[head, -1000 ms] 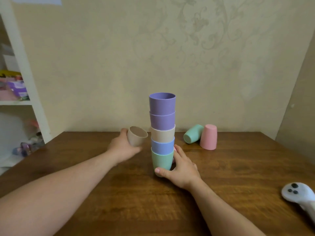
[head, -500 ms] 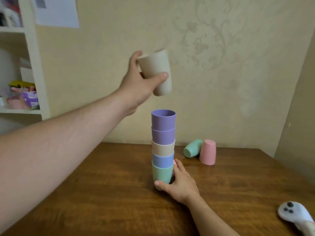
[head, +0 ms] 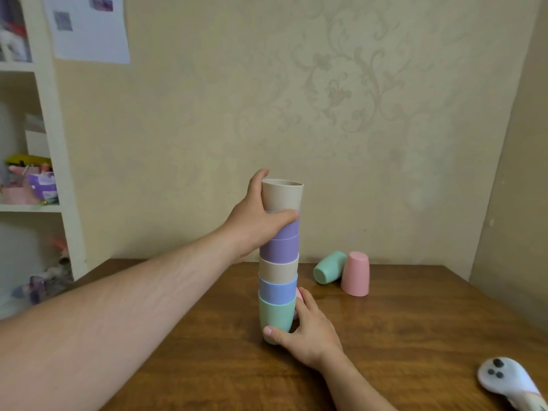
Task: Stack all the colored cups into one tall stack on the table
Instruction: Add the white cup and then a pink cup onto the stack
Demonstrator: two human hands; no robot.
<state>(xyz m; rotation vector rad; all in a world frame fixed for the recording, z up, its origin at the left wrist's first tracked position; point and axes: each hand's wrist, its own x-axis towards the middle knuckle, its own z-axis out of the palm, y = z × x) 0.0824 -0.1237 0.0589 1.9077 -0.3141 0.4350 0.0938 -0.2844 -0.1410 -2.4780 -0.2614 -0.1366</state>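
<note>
White controller (head: pixel 504 381): lower right corner of the frame, lying on the wooden table (head: pixel 415 336), dark buttons facing up.
Right hand (head: pixel 308 327): low centre, fingers curled around the foot of the stack, holding the green bottom cup (head: pixel 274 317) steady against the tabletop.
Stack (head: pixel 278 262): centre of the frame, upright on the table; from the bottom green, blue, beige, two purple, then a beige cup on top.
Left hand (head: pixel 258 221): mid-frame, arm reaching in from the lower left, thumb and fingers closed around the top beige cup (head: pixel 283 195) where it sits in the upper purple one.
Loose cups: right of centre, farther back near the wall; a green cup (head: pixel 329 268) tipped on its side, leaning against a pink cup (head: pixel 355 274) standing upside down.
Shelf unit (head: pixel 50 137): left edge, cluttered, contents blurred.
Paper sheet (head: pixel 89 28): upper left, on the wall.
</note>
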